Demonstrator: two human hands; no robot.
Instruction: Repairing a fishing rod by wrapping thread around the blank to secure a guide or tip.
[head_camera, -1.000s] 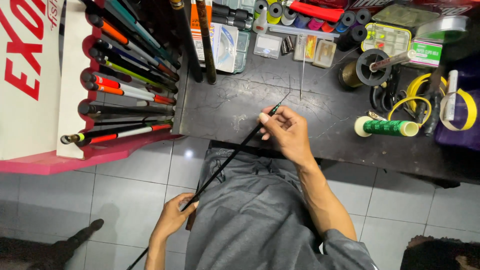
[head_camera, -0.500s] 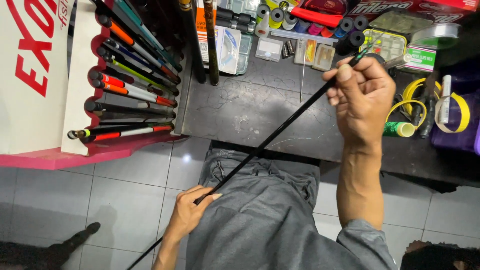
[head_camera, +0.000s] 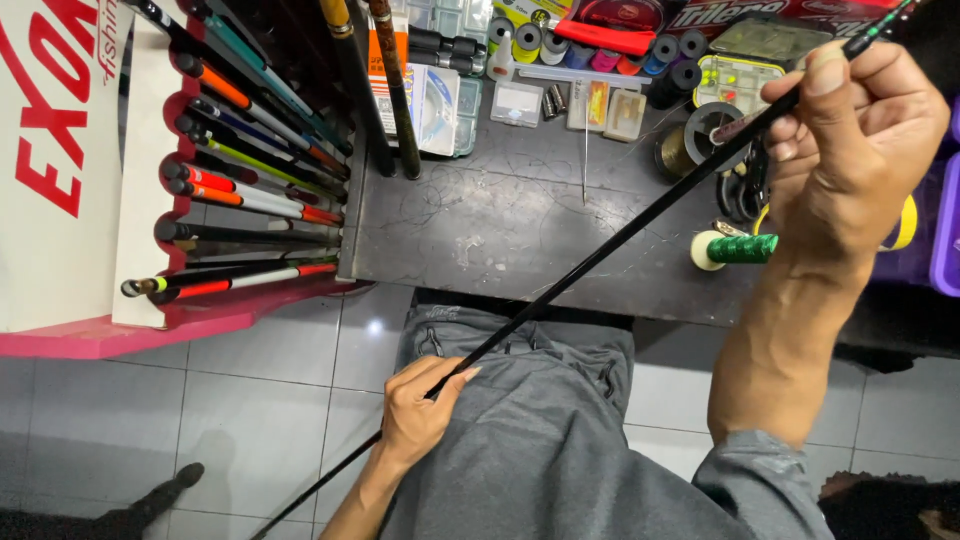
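the rod is a thin black blank running on a long diagonal, from low at the left, down past the floor tiles, up across the person's lap and over the table to the top right corner, where a few green and red wraps show near its tip. both hands are on it, one at each part of its length, so the rod lies between them along that slanted axis. the left hand sits low by the lap, fingers curled closed round the shaft with the thumb laid along it, nearer the butt end. the right hand is raised high and close to the camera, forearm upright from a grey sleeve, fingers folded in and pinching the upper section between thumb and forefinger, nearer the tip. the rod hangs clear of the table top; i can't tell if it brushes the trousers. under the right hand lies a green spool just beside a dark reel of line, with scissors partly hidden behind the rod. along the table's far edge sit thread bobbins and small tackle boxes. off to the left a pink and white rack holds many coloured rods pointing in toward the table.
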